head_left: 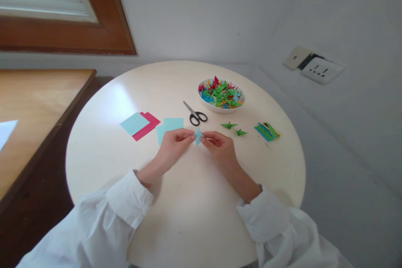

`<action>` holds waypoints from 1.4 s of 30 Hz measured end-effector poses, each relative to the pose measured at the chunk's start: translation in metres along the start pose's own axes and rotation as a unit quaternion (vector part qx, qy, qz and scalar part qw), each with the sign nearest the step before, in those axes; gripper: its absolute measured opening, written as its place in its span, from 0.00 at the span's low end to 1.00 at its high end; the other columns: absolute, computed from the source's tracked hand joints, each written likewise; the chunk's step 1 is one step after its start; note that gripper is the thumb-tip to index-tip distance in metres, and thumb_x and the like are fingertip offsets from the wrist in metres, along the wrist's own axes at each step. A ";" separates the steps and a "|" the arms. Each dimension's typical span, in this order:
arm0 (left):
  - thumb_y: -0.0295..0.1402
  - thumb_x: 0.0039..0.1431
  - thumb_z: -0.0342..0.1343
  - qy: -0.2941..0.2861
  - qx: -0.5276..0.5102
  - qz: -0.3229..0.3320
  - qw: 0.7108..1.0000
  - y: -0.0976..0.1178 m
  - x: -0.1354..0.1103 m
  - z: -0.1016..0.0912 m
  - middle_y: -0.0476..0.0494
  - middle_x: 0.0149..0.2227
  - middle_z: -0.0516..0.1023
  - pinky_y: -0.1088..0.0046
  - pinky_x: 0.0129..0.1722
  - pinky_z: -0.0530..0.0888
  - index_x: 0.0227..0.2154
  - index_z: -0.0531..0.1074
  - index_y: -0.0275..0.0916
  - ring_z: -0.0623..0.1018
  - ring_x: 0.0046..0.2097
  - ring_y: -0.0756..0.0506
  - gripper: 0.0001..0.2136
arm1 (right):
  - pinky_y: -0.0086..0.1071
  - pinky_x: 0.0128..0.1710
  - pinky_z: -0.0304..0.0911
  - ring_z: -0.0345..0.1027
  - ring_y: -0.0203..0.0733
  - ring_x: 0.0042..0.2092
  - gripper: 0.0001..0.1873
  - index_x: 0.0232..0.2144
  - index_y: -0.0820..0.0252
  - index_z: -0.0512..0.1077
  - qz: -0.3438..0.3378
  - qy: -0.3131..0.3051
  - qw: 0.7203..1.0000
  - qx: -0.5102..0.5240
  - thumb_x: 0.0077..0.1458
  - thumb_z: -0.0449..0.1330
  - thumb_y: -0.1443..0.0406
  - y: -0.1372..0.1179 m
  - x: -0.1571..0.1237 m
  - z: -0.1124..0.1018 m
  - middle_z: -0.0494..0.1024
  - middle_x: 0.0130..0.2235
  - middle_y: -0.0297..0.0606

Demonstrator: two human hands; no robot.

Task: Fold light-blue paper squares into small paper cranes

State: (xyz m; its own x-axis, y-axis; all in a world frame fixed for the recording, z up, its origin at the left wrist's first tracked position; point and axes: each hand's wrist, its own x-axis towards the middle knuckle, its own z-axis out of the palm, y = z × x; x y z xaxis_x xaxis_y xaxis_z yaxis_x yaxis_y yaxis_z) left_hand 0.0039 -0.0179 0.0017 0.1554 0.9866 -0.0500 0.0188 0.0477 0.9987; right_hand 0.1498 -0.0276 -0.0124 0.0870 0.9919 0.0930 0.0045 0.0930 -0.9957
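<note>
Between my two hands is a small light-blue folded paper [198, 137], diamond-shaped with points at top and bottom. My left hand [176, 141] pinches its left side between thumb and fingers. On the right side, my right hand [220, 145] pinches it the same way. Just beyond my left hand lie light-blue paper squares [173, 124], partly covered by that hand. Two green paper cranes [229, 125] rest on the table past my right hand. Black-handled scissors [195, 115] lie beyond the folded paper, blades pointing away to the left.
A white bowl [221, 109] full of colourful paper cranes stands at the back of the round white table [103, 159]. Red paper [153, 120] with a light-blue square on it lies left. Coloured paper strips [268, 132] are piled right. A wooden table [40, 104] stands far left.
</note>
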 end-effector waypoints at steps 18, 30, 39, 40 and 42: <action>0.43 0.46 0.59 -0.057 -0.004 0.007 0.998 -0.008 0.001 0.000 0.49 0.22 0.71 0.77 0.24 0.61 0.23 0.73 0.34 0.66 0.25 0.53 0.14 | 0.31 0.29 0.62 0.67 0.36 0.27 0.06 0.20 0.59 0.72 0.027 -0.017 0.999 0.027 0.39 0.64 0.62 0.000 -0.001 0.001 0.75 0.23 0.32; 0.46 0.50 0.53 -0.102 0.094 0.048 0.989 0.005 -0.005 0.005 0.50 0.17 0.68 0.78 0.18 0.58 0.20 0.71 0.35 0.63 0.20 0.53 0.17 | 0.28 0.22 0.60 0.61 0.32 0.21 0.14 0.18 0.59 0.66 0.016 -0.051 0.999 0.007 0.39 0.64 0.56 -0.004 0.000 0.004 0.67 0.19 0.28; 0.42 0.50 0.56 -0.141 0.055 0.036 0.988 0.000 -0.002 0.003 0.43 0.24 0.76 0.74 0.28 0.71 0.21 0.72 0.35 0.75 0.29 0.47 0.13 | 0.28 0.21 0.53 0.54 0.30 0.20 0.18 0.13 0.59 0.62 0.009 -0.025 0.999 0.020 0.41 0.63 0.57 0.000 0.001 0.002 0.63 0.15 0.26; 0.41 0.49 0.57 -0.144 0.044 0.031 0.988 -0.001 -0.002 0.003 0.43 0.25 0.77 0.73 0.29 0.72 0.22 0.72 0.35 0.76 0.29 0.47 0.13 | 0.28 0.21 0.52 0.53 0.30 0.20 0.18 0.12 0.59 0.62 0.010 -0.023 0.999 0.025 0.41 0.63 0.57 0.000 0.002 0.002 0.62 0.15 0.26; 0.40 0.48 0.58 -0.151 0.020 0.025 0.988 -0.003 -0.002 0.003 0.43 0.25 0.77 0.71 0.32 0.73 0.23 0.72 0.35 0.76 0.30 0.47 0.12 | 0.28 0.22 0.51 0.53 0.30 0.20 0.17 0.12 0.59 0.62 0.013 -0.020 0.999 0.040 0.41 0.63 0.58 0.000 0.002 0.001 0.61 0.15 0.26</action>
State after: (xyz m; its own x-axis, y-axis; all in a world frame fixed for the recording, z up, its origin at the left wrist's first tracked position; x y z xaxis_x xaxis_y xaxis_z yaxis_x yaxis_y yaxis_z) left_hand 0.0064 -0.0204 -0.0008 0.4449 0.8956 -0.0081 0.0412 -0.0114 0.9991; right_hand 0.1486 -0.0254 -0.0126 0.0453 0.9966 0.0692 -0.0768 0.0725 -0.9944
